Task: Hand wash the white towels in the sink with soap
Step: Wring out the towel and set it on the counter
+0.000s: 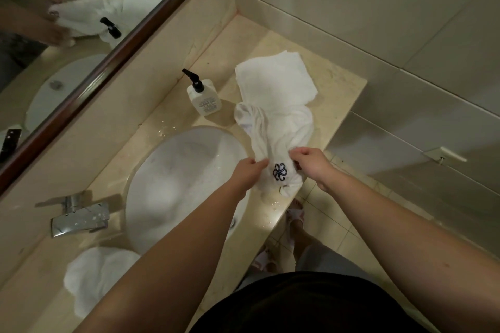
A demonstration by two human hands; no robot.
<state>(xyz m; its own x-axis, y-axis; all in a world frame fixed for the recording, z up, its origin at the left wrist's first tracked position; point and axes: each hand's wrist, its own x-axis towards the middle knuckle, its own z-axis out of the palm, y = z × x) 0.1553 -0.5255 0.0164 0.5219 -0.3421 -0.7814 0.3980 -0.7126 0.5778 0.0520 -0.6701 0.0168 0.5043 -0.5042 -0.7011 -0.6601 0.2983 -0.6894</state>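
On the beige stone tabletop (pixel 335 94), which runs along under a mirror (pixel 67 35), the white sink (pixel 151 184) is sunk in, its basin blurred so I cannot tell whether it holds water or suds. To its right, on the tabletop, lies a crumpled white towel (pixel 278 130) with a dark embroidered emblem; behind it is a folded white towel (pixel 276 81), touching or overlapping it. Another bunched towel (pixel 92 278) sits near the sink's left side, partly cut off by the left forearm. The faucet (pixel 81 213) stands at the sink's edge, and a soap bottle (pixel 204 97) with a black pump stands just beside the sink rim.

The left hand (pixel 247 173) and right hand (pixel 313 165) each pinch the near edge of the crumpled towel either side of the emblem, the grip closed on cloth, fingers curled.

The towel looks soft, limp and probably wet, so heavier than it appears and prone to drip; gathering a full bunch of cloth would likely carry it better than a corner pinch. The fingertips are largely hidden in the folds.
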